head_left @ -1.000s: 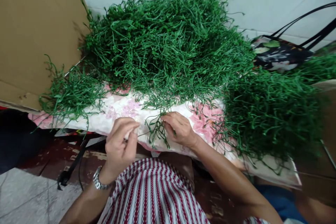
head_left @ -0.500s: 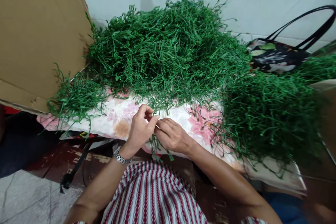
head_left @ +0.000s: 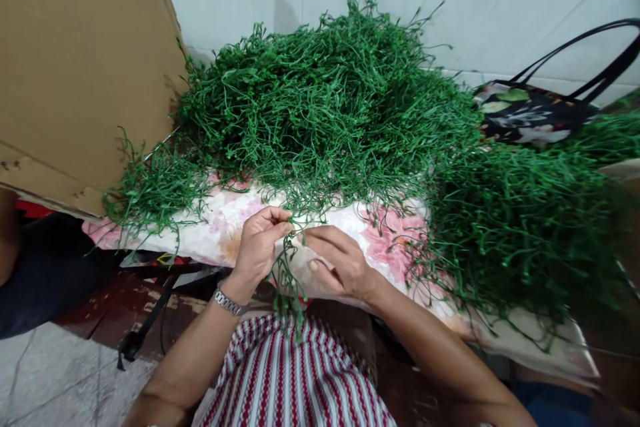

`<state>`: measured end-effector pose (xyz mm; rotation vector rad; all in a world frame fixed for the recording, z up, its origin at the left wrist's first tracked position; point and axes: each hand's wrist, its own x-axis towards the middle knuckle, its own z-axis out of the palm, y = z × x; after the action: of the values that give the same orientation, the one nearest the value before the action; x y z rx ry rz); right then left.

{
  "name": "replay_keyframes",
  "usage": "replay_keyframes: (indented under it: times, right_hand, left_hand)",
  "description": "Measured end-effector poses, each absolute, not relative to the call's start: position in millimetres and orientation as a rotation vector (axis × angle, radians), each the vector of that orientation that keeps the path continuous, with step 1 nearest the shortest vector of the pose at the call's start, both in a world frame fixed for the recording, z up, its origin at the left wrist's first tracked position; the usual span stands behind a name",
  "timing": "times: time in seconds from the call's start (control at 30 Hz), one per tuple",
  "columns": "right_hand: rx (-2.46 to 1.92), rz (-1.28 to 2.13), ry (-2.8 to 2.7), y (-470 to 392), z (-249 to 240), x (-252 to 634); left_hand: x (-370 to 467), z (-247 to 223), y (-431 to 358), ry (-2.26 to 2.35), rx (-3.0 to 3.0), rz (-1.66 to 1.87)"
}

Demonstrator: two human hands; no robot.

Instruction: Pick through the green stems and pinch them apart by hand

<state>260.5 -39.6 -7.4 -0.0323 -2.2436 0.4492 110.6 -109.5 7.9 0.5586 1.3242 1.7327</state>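
Note:
My left hand, with a metal watch at the wrist, pinches a green plastic-looking stem between thumb and forefinger. From that pinch a small bunch of thin green stems hangs over the front edge of the flowered cloth. Just to the right, my right hand has its thumb apart from its stretched fingers, and nothing shows between them. Its fingertips are close to the stems; whether they touch I cannot tell. Behind both hands rises a large heap of the same green stems.
More stems lie in a pile at right and a smaller pile at left. A cardboard box stands on the left, and a black floral bag at the back right. Part of another person shows at the left edge.
My hands were together at the stem; now the right hand has opened and drawn slightly away to the right. The hanging bunch shows more fully below my left hand.

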Motion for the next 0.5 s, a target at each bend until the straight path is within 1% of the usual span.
replay_keyframes:
  times: [0.13, 0.27, 0.37, 0.5]
  right_hand:
    - [-0.143, 0.473, -2.18, -37.3, 5.8, 267.1]
    - [-0.271, 0.536, -2.13, -37.2, 21.8, 269.4]
    - [-0.318, 0.55, -2.268, -37.8, 24.4, 265.5]
    - [-0.338, 0.595, -2.417, -39.2, 16.9, 262.6]
  left_hand:
    - [110.5, 7.8, -111.5, 1.353, 0.642, 1.7]
    - [114.8, 8.6, -117.6, 1.607, 1.008, 1.545]
    - [119.4, 12.0, -122.9, 1.716, 1.308, 1.442]
    - [121.5, 13.3, -127.6, 1.724, 1.447, 1.362]
